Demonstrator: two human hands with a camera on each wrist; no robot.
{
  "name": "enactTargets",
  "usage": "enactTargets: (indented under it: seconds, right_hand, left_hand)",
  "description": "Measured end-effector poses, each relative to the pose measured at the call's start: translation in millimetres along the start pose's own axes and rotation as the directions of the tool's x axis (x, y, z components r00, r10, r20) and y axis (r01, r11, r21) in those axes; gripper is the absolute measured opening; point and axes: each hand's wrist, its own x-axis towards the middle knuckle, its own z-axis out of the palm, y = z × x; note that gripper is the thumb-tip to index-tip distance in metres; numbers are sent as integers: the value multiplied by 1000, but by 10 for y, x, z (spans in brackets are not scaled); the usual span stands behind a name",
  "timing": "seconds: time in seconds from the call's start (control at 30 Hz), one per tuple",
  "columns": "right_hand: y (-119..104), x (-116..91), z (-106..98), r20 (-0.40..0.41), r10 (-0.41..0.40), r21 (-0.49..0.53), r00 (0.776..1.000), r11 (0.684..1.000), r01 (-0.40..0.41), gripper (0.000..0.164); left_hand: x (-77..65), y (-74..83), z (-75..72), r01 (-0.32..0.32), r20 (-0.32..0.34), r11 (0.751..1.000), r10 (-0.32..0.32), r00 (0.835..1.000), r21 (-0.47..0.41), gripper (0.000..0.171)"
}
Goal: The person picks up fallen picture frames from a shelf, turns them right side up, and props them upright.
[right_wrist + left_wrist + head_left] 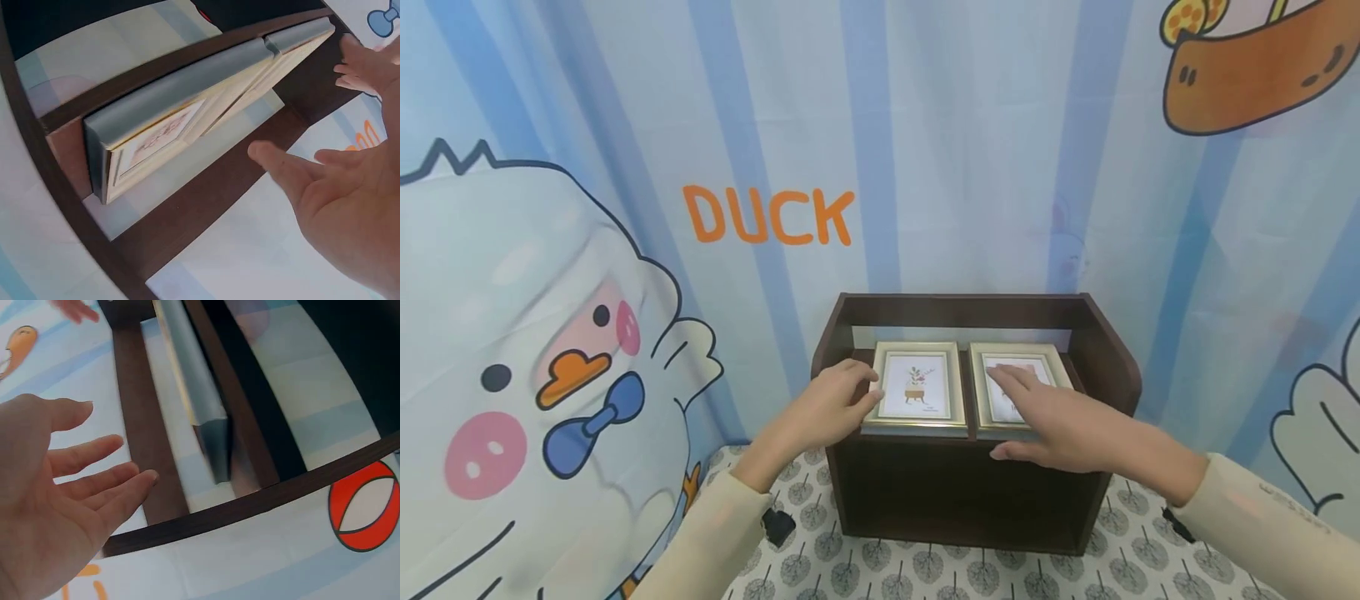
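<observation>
Two picture frames with pale gold borders sit side by side on the upper tier of a dark brown wooden shelf. The left picture frame shows a potted plant print. Part of the right picture frame is hidden in the head view by my right hand, which hovers before it, fingers extended. Close to the left picture frame's outer edge is my left hand, fingers loosely bent. In the left wrist view, a gap separates the left hand from the shelf's contents. The right hand also holds nothing.
The shelf has an open lower compartment and stands on a cloth printed with grey trees. Behind it hangs a blue-striped curtain with cartoon figures, including a large duck at left.
</observation>
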Motion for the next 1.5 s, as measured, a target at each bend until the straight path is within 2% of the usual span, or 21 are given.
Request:
enactTargets:
  seconds: [0.23, 0.53, 0.6, 0.8, 0.97, 1.1, 1.33, 1.5]
  right_hand:
    - [23, 337, 19, 72, 102, 82, 992, 991, -107, 121]
    - [141, 680, 136, 90, 146, 35, 985, 988, -150, 105]
    - [152, 748, 176, 85, 147, 22, 986, 989, -149, 104]
    - [162, 966, 306, 74, 159, 7, 984, 987, -160, 95]
    - [182, 1091, 405, 86, 163, -25, 983, 987, -162, 87]
    - [189, 1121, 452, 95, 151, -52, 984, 988, -146, 82]
    - [244, 1116, 534, 101, 185, -35, 978, 983, -182, 80]
    - [289, 1135, 570, 88, 181, -18, 979, 983, -181, 78]
  left_hand:
    - [261, -39, 133, 40, 85, 998, -43, 995, 38, 51]
    - [548, -69, 303, 101, 132, 988, -117, 984, 118, 61]
    - [578, -104, 337, 114, 127, 984, -131, 983, 135, 61]
    - [639, -185, 396, 208, 117, 967, -226, 967, 150, 69]
    - [719, -208, 450, 229, 111, 959, -249, 962, 166, 71]
    - [760, -210, 492, 249, 100, 952, -269, 958, 176, 65]
    - [752, -226, 545, 260, 96, 946, -282, 955, 194, 52]
    - [760, -233, 570, 295, 99, 939, -315, 944, 176, 60]
